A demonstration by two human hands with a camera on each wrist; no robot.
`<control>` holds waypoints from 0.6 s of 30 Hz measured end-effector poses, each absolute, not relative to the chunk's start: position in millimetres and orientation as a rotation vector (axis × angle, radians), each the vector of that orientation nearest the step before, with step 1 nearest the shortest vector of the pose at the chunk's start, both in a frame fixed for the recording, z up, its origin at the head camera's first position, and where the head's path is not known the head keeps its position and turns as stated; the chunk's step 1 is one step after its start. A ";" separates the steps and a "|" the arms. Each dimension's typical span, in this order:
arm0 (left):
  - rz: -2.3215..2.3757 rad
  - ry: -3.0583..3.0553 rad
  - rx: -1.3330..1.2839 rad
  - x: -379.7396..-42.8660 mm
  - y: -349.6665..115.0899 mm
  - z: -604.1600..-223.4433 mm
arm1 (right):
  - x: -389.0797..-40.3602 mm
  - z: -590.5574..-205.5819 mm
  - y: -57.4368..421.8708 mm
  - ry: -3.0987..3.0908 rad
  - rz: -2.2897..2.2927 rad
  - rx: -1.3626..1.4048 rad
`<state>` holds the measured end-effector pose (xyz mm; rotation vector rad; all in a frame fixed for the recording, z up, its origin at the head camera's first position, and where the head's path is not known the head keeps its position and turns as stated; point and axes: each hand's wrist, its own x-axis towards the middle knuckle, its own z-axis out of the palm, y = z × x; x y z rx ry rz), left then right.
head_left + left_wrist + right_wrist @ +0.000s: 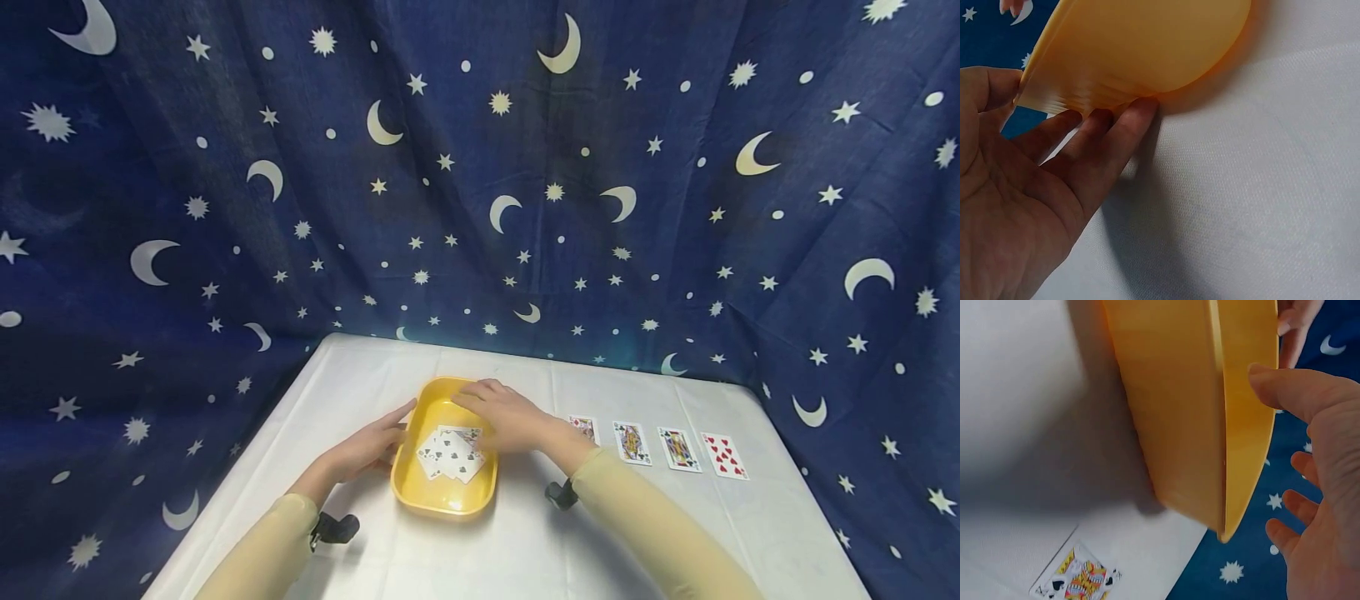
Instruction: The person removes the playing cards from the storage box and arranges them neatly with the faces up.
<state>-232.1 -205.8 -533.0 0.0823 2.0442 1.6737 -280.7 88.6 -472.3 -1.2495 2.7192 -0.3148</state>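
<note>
A yellow plastic tub point(444, 497) stands on the white table, with several overlapping playing cards point(452, 456) lying face up inside, mostly black-suited number cards. At its left side my left hand point(372, 446) holds the tub; in the left wrist view the fingertips point(1141, 109) press its outer wall and a digit meets the rim. My right hand point(510, 417), slightly blurred, hovers over the tub's right rim. In the right wrist view its thumb point(1272, 381) extends over the tub's opening and the other fingers are loosely bent, with no card visible in them.
Right of the tub, several face-up cards form a row: a red face card point(583, 428) near the right forearm, two more face cards point(632, 442) and a hearts number card point(724, 456). A dark blue star-and-moon curtain point(480, 208) hangs behind the table point(525, 550).
</note>
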 end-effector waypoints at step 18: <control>1.684 2.033 0.119 -232.6 -206.2 -534.6 | -267.9 -485.2 59.6 2.588 -0.080 -1.179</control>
